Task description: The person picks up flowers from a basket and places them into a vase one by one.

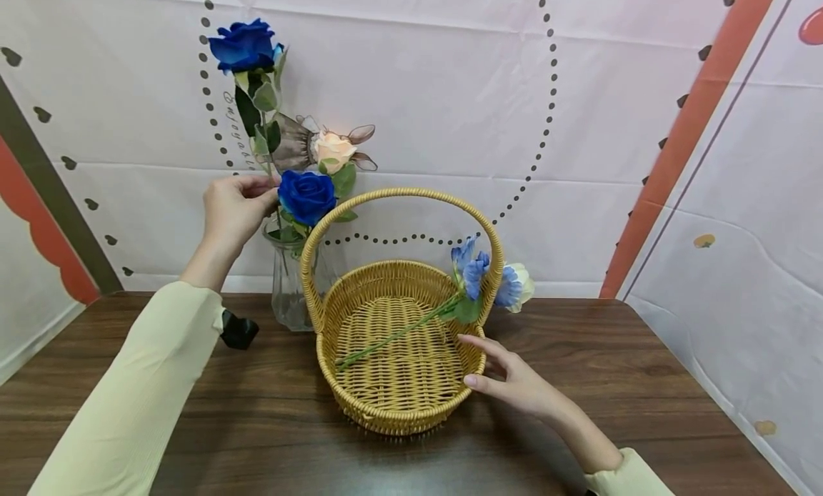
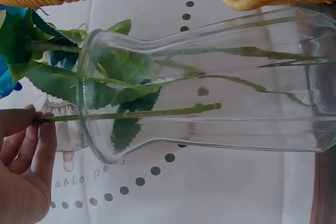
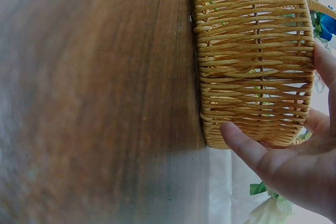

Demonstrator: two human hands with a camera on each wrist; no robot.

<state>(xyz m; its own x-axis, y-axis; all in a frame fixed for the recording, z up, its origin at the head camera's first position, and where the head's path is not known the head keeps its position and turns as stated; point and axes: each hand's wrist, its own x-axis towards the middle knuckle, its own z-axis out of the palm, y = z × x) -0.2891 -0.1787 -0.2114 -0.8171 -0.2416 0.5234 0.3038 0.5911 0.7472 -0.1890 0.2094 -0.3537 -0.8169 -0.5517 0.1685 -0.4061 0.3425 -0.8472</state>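
Spreading behind the wicker basket (image 1: 398,419), a pale cloth (image 1: 437,88) is printed with dark dots, hearts and a rabbit figure. The basket is carried by a dark wooden surface (image 1: 617,367), and its arched handle is raised high. At the basket's left, a pale yellow sleeve (image 1: 141,382) is stretched forward; a second is partly seen at its near right. A clear glass vase (image 1: 286,289) is set upright just behind the basket's left side. Above the vase, to the basket's rear left, a long-stemmed blue rose (image 1: 243,47) is held upright, its stem end let into the glass and suspended above the base. The left grip (image 1: 234,206), behind the basket's left side, is grasping: that stem is pinched between thumb and fingertips. The right grip (image 1: 511,382) is released, its extended fingers rested against the basket's right side. Across the basket's inside a stemmed light-blue flower (image 1: 472,271) is laid, its blossom leaned on the right rear rim by the handle. Beyond that rim, a white flower (image 1: 521,289) is seen. Beside the basket's handle, over the vase's mouth, a lower blue rose (image 1: 307,197) and a peach rose (image 1: 336,150) are shown, the peach one higher.
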